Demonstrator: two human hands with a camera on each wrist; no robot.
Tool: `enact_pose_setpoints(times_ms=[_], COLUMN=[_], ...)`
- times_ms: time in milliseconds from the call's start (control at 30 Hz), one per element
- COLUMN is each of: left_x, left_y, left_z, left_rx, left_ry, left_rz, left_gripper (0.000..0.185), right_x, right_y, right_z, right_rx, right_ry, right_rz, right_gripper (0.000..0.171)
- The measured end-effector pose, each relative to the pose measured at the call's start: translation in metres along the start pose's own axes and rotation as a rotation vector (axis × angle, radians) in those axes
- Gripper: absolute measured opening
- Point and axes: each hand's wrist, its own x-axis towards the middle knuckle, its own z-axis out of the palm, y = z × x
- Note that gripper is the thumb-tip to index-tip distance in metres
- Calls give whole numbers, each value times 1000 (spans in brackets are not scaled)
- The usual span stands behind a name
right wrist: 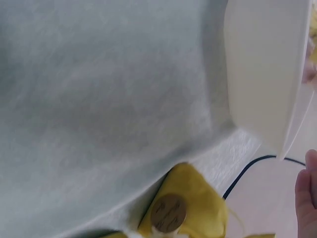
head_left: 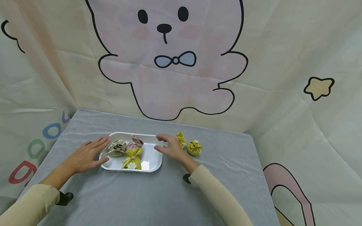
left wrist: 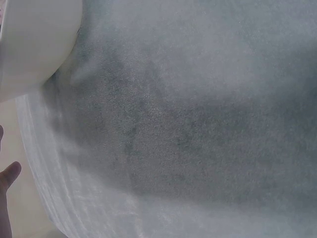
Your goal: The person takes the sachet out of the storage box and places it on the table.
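Because the fingers of both hands lie straight and slightly spread at the short ends of the white tray (head_left: 151, 166), neither grips it: the left hand (head_left: 87, 155) rests flat beside the tray's left rim with the thumb at its near corner, and the right hand (head_left: 171, 147) stands at the right rim, fingertips reaching over the far corner. This flanking posture looks suited to steadying or bracing the tray rather than lifting it, though actual contact with the rim cannot be confirmed from the head view.

The tray sits on the grey tablecloth (head_left: 158, 197), towards the far middle of the table. It holds three small drawstring pouches: a beige pouch (head_left: 117, 148) at left, a pink pouch (head_left: 135, 143) behind, and a yellow pouch (head_left: 132, 159) at the near edge.

Two further yellow pouches (head_left: 193, 147) lie on the cloth just right of the right hand, outside the tray. A cartoon-printed backdrop (head_left: 175, 62) hangs behind the table.
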Motion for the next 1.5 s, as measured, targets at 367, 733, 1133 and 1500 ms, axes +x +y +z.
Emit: enact_pose_setpoints(times_ms=[367, 733, 1133, 1500], left_x=[-1, -1, 0, -1], left_y=[1, 0, 0, -1], left_z=[0, 1, 2, 2], left_rx=[10, 14, 16, 15], left_ry=[18, 25, 40, 45], left_rz=[13, 14, 20, 17], left_gripper=[80, 80, 79, 80], right_x=[7, 7, 8, 11], right_y=[-12, -23, -28, -32], right_z=[22, 38, 46, 52], right_rx=[4, 40, 52, 102], right_ry=[-109, -184, -218, -218], right_rz=[76, 99, 133, 90], right_gripper=[48, 45, 44, 44])
